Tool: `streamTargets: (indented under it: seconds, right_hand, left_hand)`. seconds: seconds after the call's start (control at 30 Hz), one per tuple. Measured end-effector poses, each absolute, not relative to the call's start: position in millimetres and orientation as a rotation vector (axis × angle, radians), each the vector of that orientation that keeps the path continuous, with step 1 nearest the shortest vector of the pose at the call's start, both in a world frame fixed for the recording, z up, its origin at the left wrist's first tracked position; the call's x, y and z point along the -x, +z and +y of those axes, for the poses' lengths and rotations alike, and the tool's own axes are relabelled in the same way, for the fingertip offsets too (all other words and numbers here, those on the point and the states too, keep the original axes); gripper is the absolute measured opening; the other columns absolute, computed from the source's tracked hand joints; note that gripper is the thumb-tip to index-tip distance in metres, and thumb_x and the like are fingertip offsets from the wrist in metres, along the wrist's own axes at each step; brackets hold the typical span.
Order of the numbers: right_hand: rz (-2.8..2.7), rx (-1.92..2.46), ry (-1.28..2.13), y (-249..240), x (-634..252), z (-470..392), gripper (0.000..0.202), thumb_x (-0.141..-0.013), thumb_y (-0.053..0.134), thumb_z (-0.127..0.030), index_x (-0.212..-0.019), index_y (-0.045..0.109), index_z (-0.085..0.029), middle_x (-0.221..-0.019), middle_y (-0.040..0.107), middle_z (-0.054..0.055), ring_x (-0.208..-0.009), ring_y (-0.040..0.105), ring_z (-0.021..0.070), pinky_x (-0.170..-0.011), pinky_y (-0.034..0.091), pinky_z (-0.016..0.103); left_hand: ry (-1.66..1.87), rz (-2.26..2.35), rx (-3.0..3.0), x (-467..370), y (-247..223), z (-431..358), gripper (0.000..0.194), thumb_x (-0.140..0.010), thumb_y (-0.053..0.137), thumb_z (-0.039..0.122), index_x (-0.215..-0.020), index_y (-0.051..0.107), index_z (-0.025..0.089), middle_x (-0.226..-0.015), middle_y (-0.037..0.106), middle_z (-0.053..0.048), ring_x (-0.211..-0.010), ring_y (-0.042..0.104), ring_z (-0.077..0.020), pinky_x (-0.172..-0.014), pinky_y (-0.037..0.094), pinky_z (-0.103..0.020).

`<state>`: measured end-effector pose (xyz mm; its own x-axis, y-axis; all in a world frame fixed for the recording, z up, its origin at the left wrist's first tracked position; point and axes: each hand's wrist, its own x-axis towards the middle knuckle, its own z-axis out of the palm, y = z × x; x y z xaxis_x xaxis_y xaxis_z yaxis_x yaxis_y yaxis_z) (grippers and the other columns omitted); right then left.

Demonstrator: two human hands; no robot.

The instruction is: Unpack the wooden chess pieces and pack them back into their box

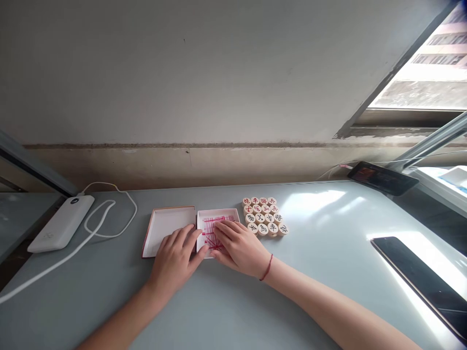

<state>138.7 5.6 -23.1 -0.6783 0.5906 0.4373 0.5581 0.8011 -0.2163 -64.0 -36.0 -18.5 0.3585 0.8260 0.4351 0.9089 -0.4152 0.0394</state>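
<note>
A shallow white box (200,218) stands in the middle of the desk, with a folded Chinese chess sheet (209,226) printed in red lines inside it. My right hand (239,245) lies flat over the right part of the sheet, fingers stretched out, hiding some of it. With fingers apart, my left hand (177,255) rests at the box's left side; its index finger and thumb touch the near left corner. Under its other fingers is the edge of the box lid (168,226), lying with its white inside up. Chinese chess pieces (264,218) stand stacked in rows right of the box.
A white power bank (62,223) with a looping white cable (82,245) lies at the left. On the right are a dark phone (423,282) and, farther back, another dark device (383,177) by a metal post. A wall (219,167) borders the desk's far edge.
</note>
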Motion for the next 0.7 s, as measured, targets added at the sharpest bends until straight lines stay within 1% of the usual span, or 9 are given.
streamTargets:
  seconds: [0.27,0.5,0.7]
  right_hand:
    - [-2.475,0.854,0.107,-25.5,-138.3,6.9,0.040,-0.092,0.044,-0.046,-0.104,0.061,-0.012,-0.104,0.065,0.015,-0.098,0.058,0.0251,-0.082,0.052,0.040]
    - [-2.463,0.868,0.116,-28.8,-137.7,7.0,0.038,-0.092,0.045,-0.045,-0.106,0.061,-0.014,-0.108,0.065,0.015,-0.103,0.057,0.0254,-0.086,0.051,0.041]
    - [-2.447,0.863,0.130,-29.7,-137.3,6.9,0.037,-0.091,0.046,-0.044,-0.105,0.061,-0.013,-0.107,0.065,0.014,-0.101,0.058,0.0254,-0.085,0.051,0.041]
  left_hand:
    - [-0.585,-1.552,2.417,64.5,-18.3,-34.3,0.030,-0.095,0.043,0.038,-0.110,0.060,0.019,-0.110,0.066,-0.009,-0.094,0.061,-0.0233,-0.075,0.046,-0.035]
    - [-0.607,-1.554,2.425,64.7,-19.6,-34.8,0.029,-0.095,0.044,0.038,-0.110,0.061,0.020,-0.108,0.066,-0.008,-0.095,0.060,-0.0227,-0.076,0.046,-0.035]
    - [-0.586,-1.562,2.420,64.6,-19.2,-35.7,0.027,-0.094,0.045,0.037,-0.108,0.062,0.020,-0.108,0.066,-0.009,-0.096,0.060,-0.0237,-0.076,0.045,-0.036]
